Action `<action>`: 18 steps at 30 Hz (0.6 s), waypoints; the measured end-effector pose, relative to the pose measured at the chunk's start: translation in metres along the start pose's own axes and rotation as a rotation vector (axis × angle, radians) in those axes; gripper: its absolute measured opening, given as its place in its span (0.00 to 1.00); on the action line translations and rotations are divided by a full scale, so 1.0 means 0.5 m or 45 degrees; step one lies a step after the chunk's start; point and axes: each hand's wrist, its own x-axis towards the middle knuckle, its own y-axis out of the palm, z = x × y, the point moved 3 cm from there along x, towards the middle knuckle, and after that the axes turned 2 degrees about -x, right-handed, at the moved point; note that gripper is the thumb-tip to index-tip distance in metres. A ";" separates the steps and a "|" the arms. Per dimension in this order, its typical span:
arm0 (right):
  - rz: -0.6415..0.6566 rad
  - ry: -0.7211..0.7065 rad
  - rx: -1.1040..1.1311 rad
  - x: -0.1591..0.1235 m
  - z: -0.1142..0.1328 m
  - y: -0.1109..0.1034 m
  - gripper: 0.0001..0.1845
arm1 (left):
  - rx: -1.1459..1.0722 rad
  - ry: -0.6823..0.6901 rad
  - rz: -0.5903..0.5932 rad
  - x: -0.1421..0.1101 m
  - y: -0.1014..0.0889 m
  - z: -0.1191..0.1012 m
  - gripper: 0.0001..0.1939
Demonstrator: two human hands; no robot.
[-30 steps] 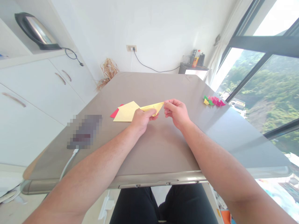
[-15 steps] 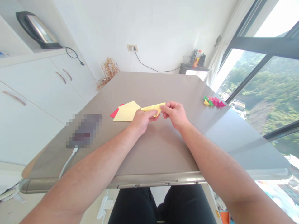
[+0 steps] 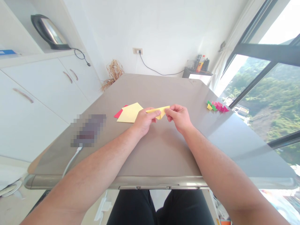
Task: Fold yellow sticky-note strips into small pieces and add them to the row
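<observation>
Your grip is pinched closed, left hand [image 3: 143,121] and right hand [image 3: 180,117] holding the folded yellow paper [image 3: 162,112] between them. Just left of the grip lies a pale yellow sheet [image 3: 128,113]; well right, small folded pieces [image 3: 219,107].

I count one left hand [image 3: 143,121], one right hand [image 3: 180,117], one folded yellow paper [image 3: 161,113], one pale yellow sheet [image 3: 128,113], one red sheet [image 3: 119,113], one kettle [image 3: 52,32], three cabinet handles [image 3: 23,95], one small yellow piece [image 3: 209,107], two green pieces [image 3: 214,108], and pink pieces [image 3: 219,107] too blurred to number surely.
</observation>
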 end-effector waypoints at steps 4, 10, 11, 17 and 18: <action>0.037 0.030 -0.019 -0.003 -0.003 0.006 0.13 | 0.028 0.016 -0.002 0.002 -0.001 0.001 0.13; 0.070 0.047 -0.123 -0.003 -0.007 0.010 0.12 | 0.051 0.019 0.006 0.000 0.001 0.001 0.14; 0.071 0.044 -0.125 -0.003 -0.007 0.010 0.12 | 0.055 0.020 0.006 -0.001 0.001 0.000 0.14; 0.070 0.066 -0.149 -0.005 -0.006 0.008 0.13 | 0.072 0.021 0.005 -0.005 0.006 -0.005 0.14; 0.067 0.068 -0.152 -0.006 -0.006 0.008 0.12 | 0.077 0.024 0.001 -0.006 0.007 -0.006 0.15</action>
